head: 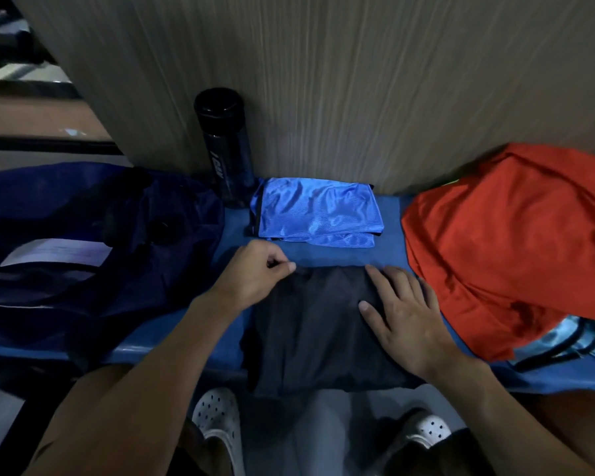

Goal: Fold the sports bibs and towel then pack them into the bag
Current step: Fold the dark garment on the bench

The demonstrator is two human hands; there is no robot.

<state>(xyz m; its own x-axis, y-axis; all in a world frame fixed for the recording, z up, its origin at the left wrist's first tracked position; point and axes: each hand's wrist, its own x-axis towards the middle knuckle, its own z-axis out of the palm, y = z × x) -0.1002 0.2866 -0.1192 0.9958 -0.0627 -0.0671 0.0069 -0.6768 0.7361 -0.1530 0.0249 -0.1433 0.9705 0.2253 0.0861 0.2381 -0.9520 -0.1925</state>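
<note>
Nearest, at the table's front edge, lies the dark cloth, a rough rectangle whose near hem hangs over the lip. The right hand lies flat on its right half, fingers straight and pressing. The left hand has its fingers curled and seems to pinch the far left corner.

The cloth looks thin, light and limp. Lifted by one corner it would likely sag open, so two corners or a flat palm beneath suit better.

Room is tight. The slumped bag crowds the left, and a heaped red bib over a pale bib lies just beside the right hand.

Farther off, past a bare strip, sits the folded blue bib, which looks shiny and probably slippery. An upright bottle stands at its left against the wall, easily knocked.
</note>
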